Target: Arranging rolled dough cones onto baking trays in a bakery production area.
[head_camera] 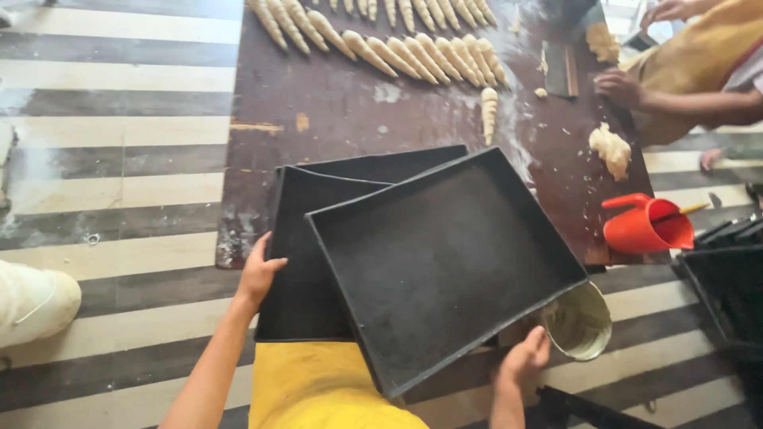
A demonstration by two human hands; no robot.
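My left hand (pixel 258 274) closes its grip on the left edge of the lower black tray (pixel 306 262); my right hand (pixel 523 359) grips the near corner of the top black tray (pixel 445 258), which lies tilted across the stack at frame centre. A third tray (pixel 389 163) shows behind, mostly covered. The stack overhangs the near edge of the dark desk (pixel 334 103). Rows of shaped dough pieces (pixel 413 52) lie across the top of the frame. An orange jug (pixel 648 225) stands at right, a pale bucket (pixel 580 322) just beside my right hand. Another person's hand (pixel 620 86) rests at upper right near dough lumps (pixel 610 148). My fingertips are hidden under the trays.
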